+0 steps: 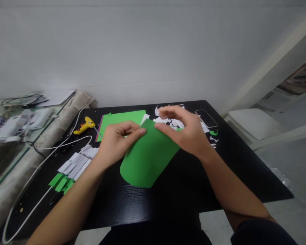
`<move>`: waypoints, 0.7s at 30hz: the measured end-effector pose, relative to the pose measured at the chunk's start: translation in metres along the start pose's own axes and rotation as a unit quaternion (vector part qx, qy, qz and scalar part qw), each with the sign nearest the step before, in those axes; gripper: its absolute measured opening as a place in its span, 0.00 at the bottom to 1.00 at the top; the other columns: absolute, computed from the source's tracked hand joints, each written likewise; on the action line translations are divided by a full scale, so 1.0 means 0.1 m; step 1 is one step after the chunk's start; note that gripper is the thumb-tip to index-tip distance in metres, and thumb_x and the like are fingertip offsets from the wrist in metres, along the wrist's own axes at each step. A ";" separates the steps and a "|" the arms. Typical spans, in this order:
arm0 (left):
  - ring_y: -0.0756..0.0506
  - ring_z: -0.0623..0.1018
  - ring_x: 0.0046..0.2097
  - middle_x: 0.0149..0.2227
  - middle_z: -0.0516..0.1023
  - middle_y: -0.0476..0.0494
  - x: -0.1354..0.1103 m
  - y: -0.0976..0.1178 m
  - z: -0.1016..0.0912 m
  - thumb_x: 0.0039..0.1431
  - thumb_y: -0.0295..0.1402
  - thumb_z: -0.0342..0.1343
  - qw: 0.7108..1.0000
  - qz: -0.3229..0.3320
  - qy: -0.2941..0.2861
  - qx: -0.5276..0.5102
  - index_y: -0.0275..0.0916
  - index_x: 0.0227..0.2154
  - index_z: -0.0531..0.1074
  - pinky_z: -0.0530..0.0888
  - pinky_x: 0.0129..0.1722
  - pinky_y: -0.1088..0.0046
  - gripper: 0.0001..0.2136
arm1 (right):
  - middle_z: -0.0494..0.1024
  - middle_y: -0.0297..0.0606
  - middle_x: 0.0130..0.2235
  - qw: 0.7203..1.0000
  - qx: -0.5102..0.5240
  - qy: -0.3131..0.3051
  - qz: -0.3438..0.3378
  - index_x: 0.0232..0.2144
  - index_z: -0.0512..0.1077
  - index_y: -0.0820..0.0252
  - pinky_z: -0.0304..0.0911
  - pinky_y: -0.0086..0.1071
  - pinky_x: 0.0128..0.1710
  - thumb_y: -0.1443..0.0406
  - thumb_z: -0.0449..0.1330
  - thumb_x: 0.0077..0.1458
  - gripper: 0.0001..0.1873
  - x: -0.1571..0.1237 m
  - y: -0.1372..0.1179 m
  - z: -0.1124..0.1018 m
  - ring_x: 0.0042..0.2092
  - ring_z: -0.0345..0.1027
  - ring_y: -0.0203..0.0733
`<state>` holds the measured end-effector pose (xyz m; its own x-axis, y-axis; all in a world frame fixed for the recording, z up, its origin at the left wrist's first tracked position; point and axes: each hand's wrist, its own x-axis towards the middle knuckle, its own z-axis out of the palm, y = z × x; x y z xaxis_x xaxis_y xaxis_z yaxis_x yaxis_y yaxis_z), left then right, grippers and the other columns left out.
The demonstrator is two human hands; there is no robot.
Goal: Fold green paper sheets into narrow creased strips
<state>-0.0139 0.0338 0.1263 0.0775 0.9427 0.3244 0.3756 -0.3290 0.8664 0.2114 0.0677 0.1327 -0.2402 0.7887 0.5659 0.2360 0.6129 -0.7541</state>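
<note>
A green sheet of paper (150, 156) is raised over the black table, curved, with its rounded end toward me. My left hand (119, 137) pinches its far left edge between thumb and fingers. On the right side, my right hand (185, 127) has its thumb at the sheet's far edge. The fingers of that hand stay apart from the thumb and are slightly blurred. Part of the sheet's right edge is hidden by the right hand.
White paper scraps (177, 122) lie behind the hands, near a phone-like dark slab (206, 118). At left are a yellow glue gun (85, 126), a flat green sheet (117, 117), folded white paper pieces (75, 163), folded green pieces (61, 182) and a white cable (28, 185).
</note>
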 end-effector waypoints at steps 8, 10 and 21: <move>0.49 0.73 0.27 0.26 0.78 0.48 -0.03 0.01 -0.04 0.64 0.44 0.61 0.992 0.000 -0.119 0.052 0.40 0.29 0.79 0.67 0.25 0.75 0.14 | 0.80 0.34 0.29 0.998 0.030 -0.029 0.050 0.30 0.80 0.57 0.68 0.31 0.29 0.60 0.70 0.58 0.08 0.04 0.02 -0.03 0.31 0.73 0.38; 0.49 0.72 0.26 0.25 0.77 0.48 0.03 -0.02 -0.19 0.63 0.43 0.63 0.990 -0.028 -0.135 0.041 0.40 0.28 0.80 0.66 0.24 0.75 0.13 | 0.80 0.35 0.30 0.996 0.027 0.056 0.060 0.30 0.80 0.57 0.69 0.32 0.31 0.59 0.70 0.58 0.08 0.09 0.10 -0.11 0.32 0.73 0.40; 0.53 0.71 0.26 0.26 0.78 0.52 0.19 -0.20 -0.42 0.55 0.34 0.70 0.972 -0.031 0.155 -0.172 0.42 0.30 0.80 0.67 0.26 0.76 0.05 | 0.81 0.40 0.36 0.988 -0.025 -0.068 0.137 0.35 0.79 0.57 0.74 0.41 0.40 0.56 0.71 0.55 0.12 0.19 0.32 -0.41 0.38 0.76 0.45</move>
<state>-0.0588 0.0564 0.1309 -0.2378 0.9172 0.3197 0.0349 -0.3209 0.9465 0.2525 0.1040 0.1331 -0.2842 0.9137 0.2904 0.3551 0.3816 -0.8534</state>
